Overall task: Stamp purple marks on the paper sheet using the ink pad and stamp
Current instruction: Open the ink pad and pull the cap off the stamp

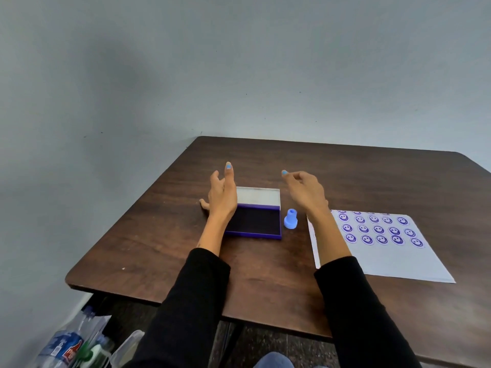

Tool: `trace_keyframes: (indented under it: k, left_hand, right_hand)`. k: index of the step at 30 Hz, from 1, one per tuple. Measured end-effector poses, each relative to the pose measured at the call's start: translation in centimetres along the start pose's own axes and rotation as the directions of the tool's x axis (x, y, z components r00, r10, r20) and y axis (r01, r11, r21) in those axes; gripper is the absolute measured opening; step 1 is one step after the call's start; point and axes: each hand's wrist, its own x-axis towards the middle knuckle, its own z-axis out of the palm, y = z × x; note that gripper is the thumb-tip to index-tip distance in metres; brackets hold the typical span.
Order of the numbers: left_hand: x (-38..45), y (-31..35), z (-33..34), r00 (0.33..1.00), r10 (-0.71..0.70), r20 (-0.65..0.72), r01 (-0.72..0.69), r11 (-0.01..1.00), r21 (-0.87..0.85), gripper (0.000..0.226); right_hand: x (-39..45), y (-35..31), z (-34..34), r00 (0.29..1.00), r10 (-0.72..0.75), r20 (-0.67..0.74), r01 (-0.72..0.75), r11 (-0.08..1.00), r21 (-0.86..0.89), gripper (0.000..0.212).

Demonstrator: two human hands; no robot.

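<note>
Two bare hands are all we have to work with in the head view, and neither has hold of anything. Our left hand (221, 195) hovers over the left end of the open ink pad (253, 224), fingers spread, thumb near the table (265, 274). Our right hand (305, 192) hangs loosely curled above the table behind the stamp (290, 219), which stands upright just beside the pad's right edge. The paper sheet (385, 256) lies well to the right, its far half filled with rows of purple faces and its near half blank; our right forearm crosses its left edge.

We judge the wet pad to be the chief risk: a left palm or black sleeve (196, 301) dropping onto it would pick up ink. A careless reach could tip the stamp, and the forearm could drag the sheet or smear marks if they are not yet dry.
</note>
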Motion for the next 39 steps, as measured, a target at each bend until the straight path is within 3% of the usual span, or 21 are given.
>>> trace_keyframes:
  k: [4, 8, 10, 12, 15, 18, 22, 25, 30, 39]
  left_hand:
    - [-1.2, -0.2, 0.1, 0.98, 0.187, -0.065, -0.187, 0.982, 0.003, 0.047]
    - [-2.8, 0.3, 1.1, 0.918, 0.395, -0.029, -0.394, 0.918, 0.047, 0.033]
    - [-3.6, 0.7, 1.8, 0.885, 0.466, -0.001, -0.464, 0.883, 0.072, 0.03]
    - [-4.3, 1.1, 2.6, 0.857, 0.514, 0.037, -0.515, 0.852, 0.089, 0.029]
    - [-5.3, 1.6, 3.6, 0.818, 0.569, 0.086, -0.575, 0.809, 0.12, 0.03]
    - [-6.3, 1.1, 4.2, 0.756, 0.645, 0.114, -0.652, 0.722, 0.233, 0.035]
    - [-6.9, 0.2, 4.3, 0.655, 0.739, 0.156, -0.739, 0.583, 0.338, 0.04]
    - [-6.8, -0.1, 4.4, 0.655, 0.725, 0.212, -0.744, 0.57, 0.349, 0.045]
    - [-6.7, -0.2, 4.5, 0.693, 0.701, 0.17, -0.712, 0.627, 0.317, 0.026]
    - [-6.5, -0.3, 4.5, 0.687, 0.713, 0.14, -0.71, 0.616, 0.342, 0.028]
  right_hand:
    - [-1.3, 0.3, -2.4, 0.992, -0.073, 0.106, 0.081, 0.994, -0.075, 0.037]
    - [-2.8, 0.6, -2.6, 0.978, -0.009, 0.206, 0.063, 0.965, -0.255, 0.041]
    - [-3.1, 0.9, -2.1, 0.98, -0.011, 0.2, 0.066, 0.96, -0.271, 0.033]
    - [-3.1, 1.4, -2.0, 0.988, -0.052, 0.147, 0.088, 0.963, -0.254, 0.016]
    - [-2.6, 2.0, -2.2, 0.991, -0.128, -0.028, 0.123, 0.984, -0.128, 0.008]
    - [-2.4, 2.3, -2.4, 0.959, -0.184, -0.213, 0.193, 0.981, 0.022, 0.016]
    - [-2.6, 3.0, -1.7, 0.923, -0.132, -0.362, 0.224, 0.949, 0.223, 0.019]
    - [-2.5, 3.4, -1.4, 0.925, -0.084, -0.371, 0.212, 0.923, 0.322, 0.018]
    - [-2.3, 3.8, -1.0, 0.957, -0.038, -0.288, 0.156, 0.904, 0.398, 0.017]
    - [-2.0, 4.1, -0.9, 0.975, -0.029, -0.218, 0.129, 0.878, 0.46, 0.022]
